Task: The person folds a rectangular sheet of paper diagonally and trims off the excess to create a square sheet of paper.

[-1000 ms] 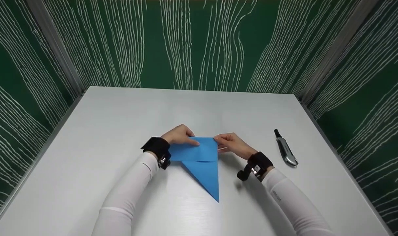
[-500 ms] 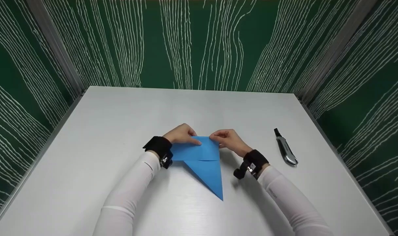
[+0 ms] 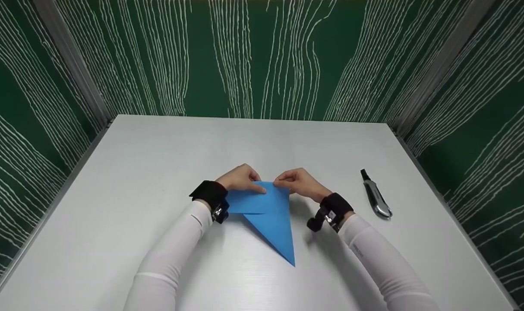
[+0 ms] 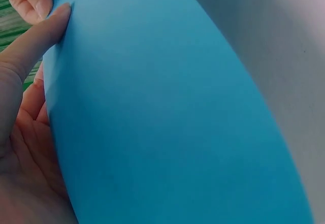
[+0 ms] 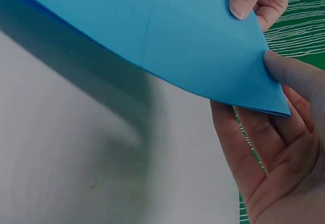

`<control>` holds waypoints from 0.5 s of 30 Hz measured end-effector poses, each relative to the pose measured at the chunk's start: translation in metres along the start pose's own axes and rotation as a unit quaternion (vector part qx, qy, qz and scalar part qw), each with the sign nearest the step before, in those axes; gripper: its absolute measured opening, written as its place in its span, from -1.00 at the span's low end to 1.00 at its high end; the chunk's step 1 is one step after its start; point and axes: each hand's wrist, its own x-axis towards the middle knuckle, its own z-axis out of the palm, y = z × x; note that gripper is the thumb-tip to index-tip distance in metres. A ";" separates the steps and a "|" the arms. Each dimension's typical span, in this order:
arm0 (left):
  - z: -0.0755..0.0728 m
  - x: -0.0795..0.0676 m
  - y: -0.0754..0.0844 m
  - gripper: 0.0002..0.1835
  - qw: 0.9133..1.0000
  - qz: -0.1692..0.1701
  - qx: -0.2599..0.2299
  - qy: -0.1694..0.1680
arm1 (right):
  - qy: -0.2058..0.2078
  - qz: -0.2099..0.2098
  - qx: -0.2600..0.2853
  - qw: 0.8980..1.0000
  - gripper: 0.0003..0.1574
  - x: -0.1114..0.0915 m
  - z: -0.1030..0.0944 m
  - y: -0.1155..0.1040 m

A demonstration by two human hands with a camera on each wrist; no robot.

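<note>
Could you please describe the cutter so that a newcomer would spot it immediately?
Find the white tabletop, then look right of the person's right hand. There lies a slim silver-grey and black cutter; unlike the folded blue paper, no hand touches it.

I face a white table [image 3: 262, 142]. Green walls [image 3: 201, 65], patterned with pale wavy lines [image 3: 240, 52], enclose its left, far and right sides. A grey post [image 3: 72, 58] stands at each far corner. Light [image 3: 253, 280] reflects softly from the table section nearest me.
</note>
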 end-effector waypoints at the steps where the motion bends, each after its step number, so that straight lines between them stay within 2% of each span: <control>1: 0.000 0.000 0.000 -0.70 1.000 -0.001 0.000 0.000 | -0.002 -0.001 -0.002 1.000 -0.66 0.000 0.000 -0.001; 9: 0.002 0.002 0.002 -0.70 1.000 0.012 0.005 -0.009 | -0.013 -0.035 -0.039 0.999 -0.68 0.005 0.006 -0.010; 15: 0.003 0.004 0.001 -0.70 1.000 0.023 0.008 -0.011 | -0.008 -0.047 -0.037 0.998 -0.69 0.006 0.011 -0.015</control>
